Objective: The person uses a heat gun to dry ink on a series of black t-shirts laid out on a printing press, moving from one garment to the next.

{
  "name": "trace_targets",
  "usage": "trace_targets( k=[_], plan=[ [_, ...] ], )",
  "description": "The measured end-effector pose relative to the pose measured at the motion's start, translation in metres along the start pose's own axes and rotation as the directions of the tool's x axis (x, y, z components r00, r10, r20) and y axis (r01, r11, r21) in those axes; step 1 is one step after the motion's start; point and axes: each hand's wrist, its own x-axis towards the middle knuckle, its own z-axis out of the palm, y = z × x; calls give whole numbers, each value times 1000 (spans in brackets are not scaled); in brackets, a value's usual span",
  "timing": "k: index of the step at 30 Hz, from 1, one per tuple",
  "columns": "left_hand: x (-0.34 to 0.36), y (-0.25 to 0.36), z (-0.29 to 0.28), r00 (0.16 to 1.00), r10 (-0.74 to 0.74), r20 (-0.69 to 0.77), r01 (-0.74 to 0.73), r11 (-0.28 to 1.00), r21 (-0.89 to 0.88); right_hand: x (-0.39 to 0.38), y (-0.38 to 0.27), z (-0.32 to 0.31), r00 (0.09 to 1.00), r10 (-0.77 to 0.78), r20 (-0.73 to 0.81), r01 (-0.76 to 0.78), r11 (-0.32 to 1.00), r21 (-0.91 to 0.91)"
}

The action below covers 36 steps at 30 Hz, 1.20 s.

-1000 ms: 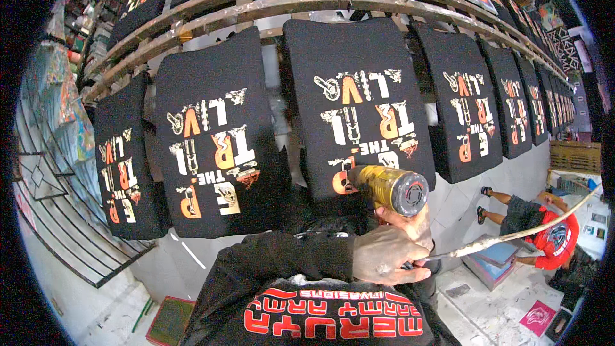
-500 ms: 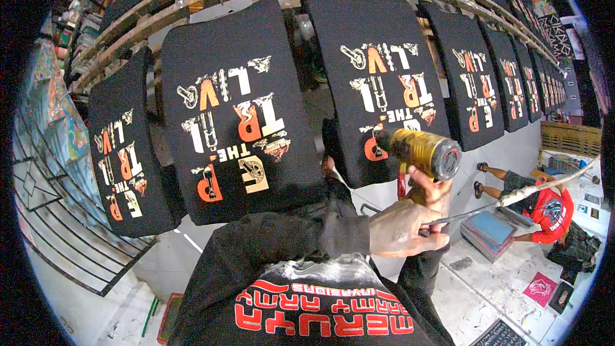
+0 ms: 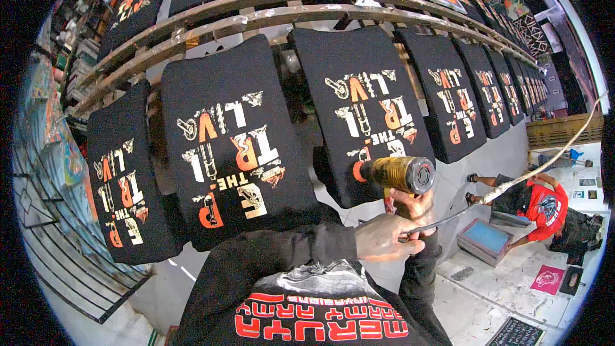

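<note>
Though apparently above shirt edge [image 3: 349, 197], heat gun [image 3: 398, 174] with floor space [image 3: 450, 195] rightward.

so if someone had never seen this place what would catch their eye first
Probably the yellow-and-black heat gun just right of centre, held in the right hand, while the left hand below grips its cord. Next, the row of black shirts with orange and cream prints, sweeping across the middle. A person in a red shirt also stands out at the right.

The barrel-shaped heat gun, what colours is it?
The barrel-shaped heat gun is yellow and black, best seen in the head view.
</note>
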Motion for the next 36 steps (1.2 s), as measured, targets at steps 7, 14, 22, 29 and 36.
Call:
trace_targets(
  k=[7, 14, 22, 29, 36],
  plan=[
    [-20, 25, -16, 999, -30, 26, 27, 994, 102, -17, 8, -12, 976, -162, 146, 203, 922, -329],
    [-24, 57, -36, 993, -114, 36, 105, 973, 204, -34, 38, -12, 997, 73, -40, -78, 985, -155],
    [-16, 66, -41, 966, -259, 0, 257, 961, 98, -48, 1, -14, 994, 69, -82, -83, 980, -179],
    [-31, 79, -78, 957, -235, -171, 276, 918, 285, -44, -11, -24, 888, 438, 139, -445, 896, 15],
    [-31, 104, -118, 863, 42, -503, 181, 904, 386, -43, 3, -6, 943, 247, -225, -227, 967, 115]
  ],
)
